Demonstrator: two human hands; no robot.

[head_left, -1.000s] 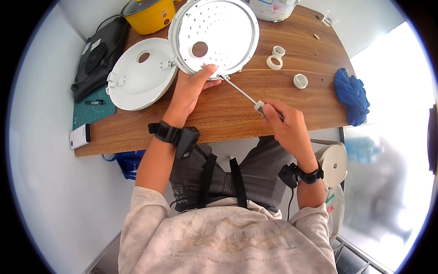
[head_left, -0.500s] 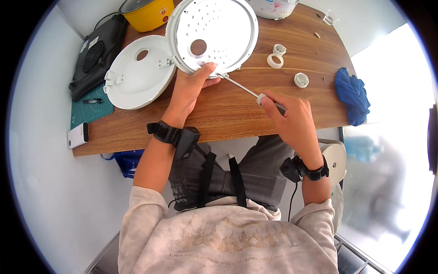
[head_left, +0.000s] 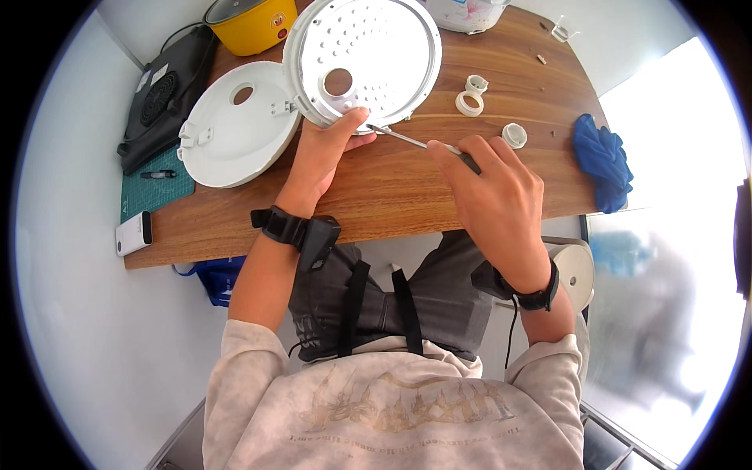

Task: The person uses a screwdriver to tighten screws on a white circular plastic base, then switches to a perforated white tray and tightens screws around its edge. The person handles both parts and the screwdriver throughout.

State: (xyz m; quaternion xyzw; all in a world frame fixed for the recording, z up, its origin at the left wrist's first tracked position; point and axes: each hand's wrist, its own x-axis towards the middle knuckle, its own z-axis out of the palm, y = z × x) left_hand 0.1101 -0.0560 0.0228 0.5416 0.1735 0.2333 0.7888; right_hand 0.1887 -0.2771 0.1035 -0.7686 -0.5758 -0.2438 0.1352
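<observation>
While the left hand (head_left: 325, 153) pinches the perforated metal lid plate (head_left: 364, 59) at its near rim, right hand (head_left: 497, 196) gripping a screwdriver (head_left: 407, 139), tip at that rim, white outer lid (head_left: 235, 129) left of it, bare desk (head_left: 392, 188) between both hands

A wooden table (head_left: 392, 188) carries a white lid (head_left: 235, 129), plastic rings (head_left: 470, 102) and blue cloth (head_left: 601, 160)

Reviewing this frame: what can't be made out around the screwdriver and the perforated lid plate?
- Head view: screwdriver handle is hidden inside the right hand.
- Its tip against the perforated lid plate is too small to show any screw.
- The left hand covers the plate's lower rim.
- The yellow cooker is cut off by the top edge.
</observation>
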